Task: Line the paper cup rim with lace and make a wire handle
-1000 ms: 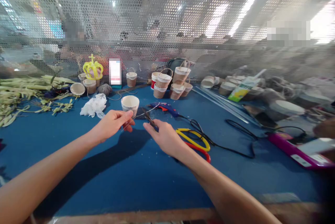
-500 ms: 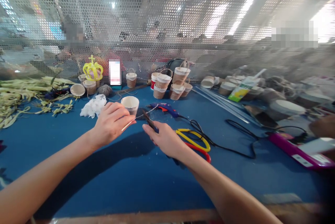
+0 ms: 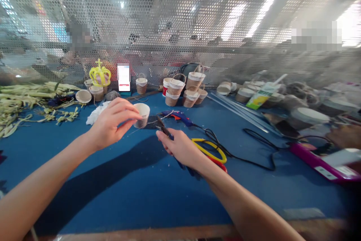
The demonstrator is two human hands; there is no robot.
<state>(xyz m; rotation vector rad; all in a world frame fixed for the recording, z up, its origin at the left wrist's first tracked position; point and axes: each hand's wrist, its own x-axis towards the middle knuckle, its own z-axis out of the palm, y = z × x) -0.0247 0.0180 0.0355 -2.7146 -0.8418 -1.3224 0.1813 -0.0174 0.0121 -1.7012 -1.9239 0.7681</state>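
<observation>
My right hand (image 3: 179,145) is wrapped around dark-jawed pliers (image 3: 166,129) with blue handles, partly hidden by the palm. Just past the jaws runs a thin twisted wire (image 3: 162,118), its far end overlapping the glue gun in view. I cannot tell whether the jaws grip it. My left hand (image 3: 114,122) is raised left of the wire, fingers stretched and thumb apart, with nothing visible between them. Behind its fingertips an upright whitish paper cup (image 3: 142,115) stands on the blue table (image 3: 135,203). A crumpled white cloth or tissue (image 3: 94,113) lies partly behind that hand.
A blue glue gun (image 3: 180,117) lies beyond the pliers, its black cord trailing right. Yellow-and-red handles (image 3: 211,149) lie beside my right wrist. Several wrapped cups (image 3: 188,97) stand at the back. Green stalks (image 3: 31,94) lie left; a purple power strip (image 3: 316,160) is right.
My left hand has let go of the wire, moved slightly up and left, and its fingers have spread. The right hand keeps the pliers, tilted a little differently.
</observation>
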